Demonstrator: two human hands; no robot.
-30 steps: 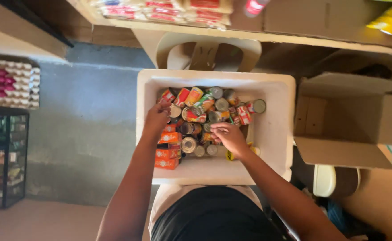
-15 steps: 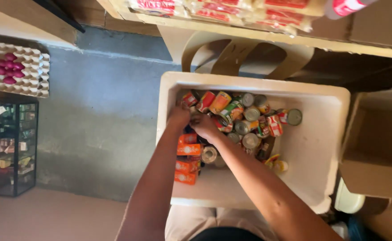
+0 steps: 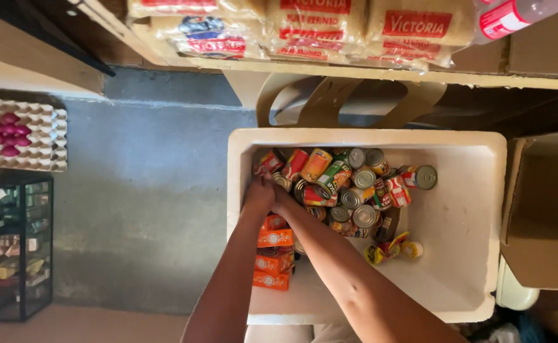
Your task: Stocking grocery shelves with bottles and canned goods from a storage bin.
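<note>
A white foam box [image 3: 368, 136] holds a heap of tin cans [image 3: 349, 190] with red, orange and green labels. A row of orange cans [image 3: 272, 238] lies along its left wall, and a few small yellow cans [image 3: 390, 249] lie near the middle. My left hand [image 3: 258, 194] and my right hand [image 3: 283, 201] are pressed together at the box's left side, just above the orange row. Their fingers dip among the cans, so what they hold is hidden.
Above the box, a shelf carries bagged goods [image 3: 330, 25] and a plastic bottle [image 3: 520, 16]. An open cardboard box [image 3: 545, 216] stands to the right. At the left are an egg tray [image 3: 38, 159] with pink eggs and a glass cabinet [image 3: 12, 248].
My right hand has moved left from the middle of the cans to join my left hand at the box's left side. The view has shifted, so the box sits further right.
</note>
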